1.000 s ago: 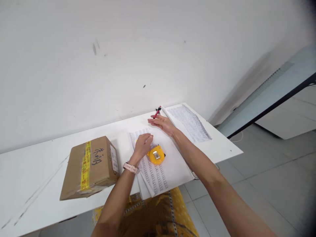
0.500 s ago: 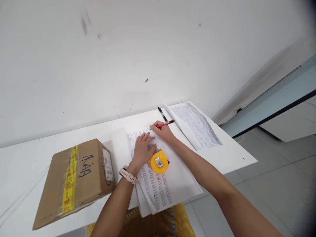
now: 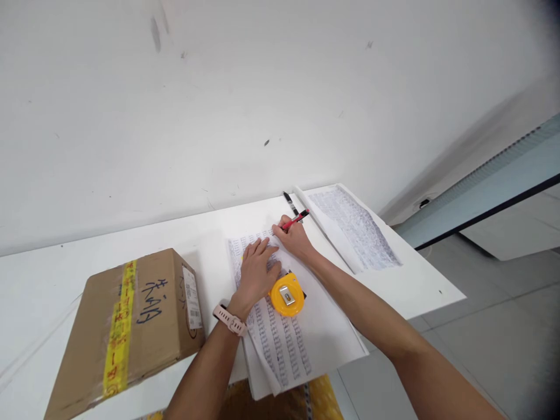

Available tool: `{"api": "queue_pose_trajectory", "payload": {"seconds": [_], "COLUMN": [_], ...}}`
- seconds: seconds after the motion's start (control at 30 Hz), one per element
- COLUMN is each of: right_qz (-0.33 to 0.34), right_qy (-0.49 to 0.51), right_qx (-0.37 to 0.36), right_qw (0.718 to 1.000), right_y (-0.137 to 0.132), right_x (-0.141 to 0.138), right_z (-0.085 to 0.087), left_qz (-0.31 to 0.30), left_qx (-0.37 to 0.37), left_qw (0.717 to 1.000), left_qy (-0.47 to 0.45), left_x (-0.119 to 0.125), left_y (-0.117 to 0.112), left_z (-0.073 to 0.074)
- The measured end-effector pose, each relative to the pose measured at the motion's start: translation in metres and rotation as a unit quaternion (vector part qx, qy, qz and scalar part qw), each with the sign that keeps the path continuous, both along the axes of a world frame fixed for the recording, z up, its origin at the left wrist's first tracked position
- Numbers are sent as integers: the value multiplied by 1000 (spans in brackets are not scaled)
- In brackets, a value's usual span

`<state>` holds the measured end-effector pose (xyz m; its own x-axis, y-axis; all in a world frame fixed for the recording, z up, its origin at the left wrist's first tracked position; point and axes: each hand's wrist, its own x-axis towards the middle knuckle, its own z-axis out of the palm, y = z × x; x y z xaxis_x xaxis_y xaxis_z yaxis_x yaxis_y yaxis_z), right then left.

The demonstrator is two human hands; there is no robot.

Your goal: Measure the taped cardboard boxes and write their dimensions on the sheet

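My right hand (image 3: 292,238) is closed around a red pen (image 3: 296,220) with its tip down on a printed sheet of small rows (image 3: 280,332). My left hand (image 3: 258,273) lies flat with its fingers spread on the same sheet, pressing it to the white table (image 3: 87,256). A pale watch sits on that wrist. A yellow tape measure (image 3: 287,296) rests on the sheet just right of my left hand. A black pen (image 3: 289,203) lies on the table beyond my right hand.
A taped cardboard box (image 3: 126,321) with handwriting stands on the table's left part. A second printed sheet (image 3: 356,227) lies at the far right corner. A white wall backs the table. Grey floor tiles and a slanted panel (image 3: 490,186) are at the right.
My right hand picked up the red pen from the table's back and brought it down onto the sheet. My left hand opened flat on the paper. The view shifted slightly.
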<state>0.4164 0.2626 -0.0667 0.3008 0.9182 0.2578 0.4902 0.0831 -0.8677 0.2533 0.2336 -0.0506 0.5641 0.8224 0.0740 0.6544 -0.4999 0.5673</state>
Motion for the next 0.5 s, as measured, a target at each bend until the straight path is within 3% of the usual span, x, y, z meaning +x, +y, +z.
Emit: {"api": "queue_pose_trajectory", "payload": {"seconds": [0.5], "right_qz": [4], "right_qy": [0], "right_qx": [-8], "right_qw": [1000], "right_y": [0], "right_x": [0], "right_z": [-2], "left_qz": [-3], "left_qx": [9], "left_qw": [1000], "left_qy": [-2], "left_x": [0], "left_y": [-1], "left_z": [-1]}}
